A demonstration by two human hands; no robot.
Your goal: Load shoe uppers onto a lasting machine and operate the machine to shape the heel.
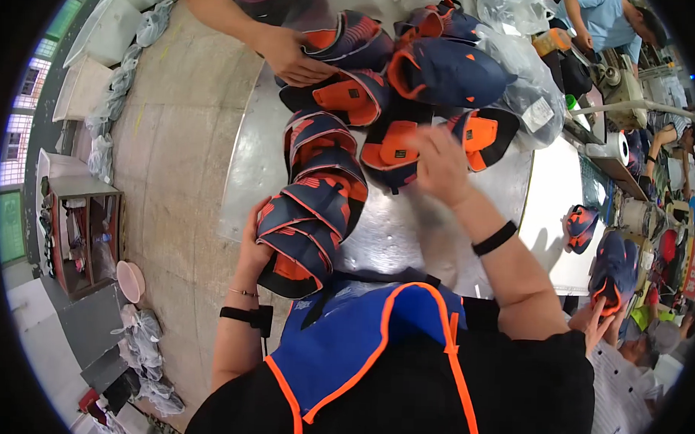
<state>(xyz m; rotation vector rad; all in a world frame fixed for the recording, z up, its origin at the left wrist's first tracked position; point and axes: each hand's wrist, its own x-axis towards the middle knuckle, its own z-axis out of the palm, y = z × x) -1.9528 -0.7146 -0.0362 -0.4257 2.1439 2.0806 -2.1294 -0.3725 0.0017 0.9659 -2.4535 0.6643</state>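
My left hand (254, 240) holds the left side of a nested stack of cup-shaped navy-and-orange fabric pieces (306, 208), its fingers partly hidden against it. The stack runs away from me along the metal table's left side. My right hand (443, 167) is blurred, above the right edge of an orange-lined piece (396, 146) with a small dark label inside. From these frames I cannot tell whether it touches. Right beside it lies another piece with orange inside and a black end (488, 138). Beyond my right hand rests a rounded navy piece (452, 71).
Across the table, another person's hand (296, 58) rests on similar pieces (344, 94). Clear plastic bags (532, 89) lie at the far right. The shiny metal tabletop (385, 234) adjoins a white surface (559, 178) bearing another piece (580, 227). A co-worker's hand (595, 325) holds more pieces.
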